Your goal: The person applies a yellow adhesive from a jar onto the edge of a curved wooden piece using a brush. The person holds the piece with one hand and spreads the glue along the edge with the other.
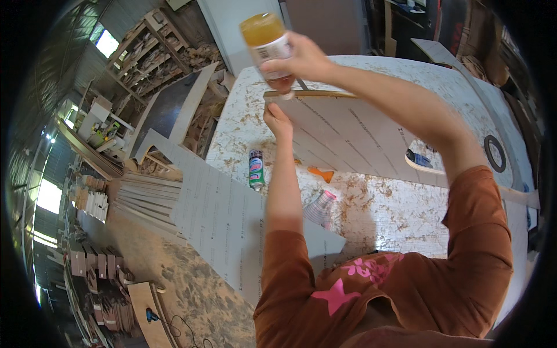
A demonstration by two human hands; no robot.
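My right hand (300, 56) grips an upturned bottle (266, 32) of amber fluid, with a white label around it. Its pale nozzle (288, 95) points down at the top edge of a film-covered board (343, 130), near the left corner; whether it touches cannot be told. The board stands on its long edge on a worn white worktable (243, 117) and has an oval cutout at lower right. My left hand (277, 119) holds the board by its upper left corner, thumb on the near face. Along the top edge runs a bare brown strip (324, 93).
Left of my left forearm lies a green and purple spray can (256, 169). An orange scrap (321, 174) and a striped cloth (321, 208) rest before the board. A black ring (494, 153) lies at right. Another film-covered sheet (217, 213) extends left over the sawdust-strewn floor.
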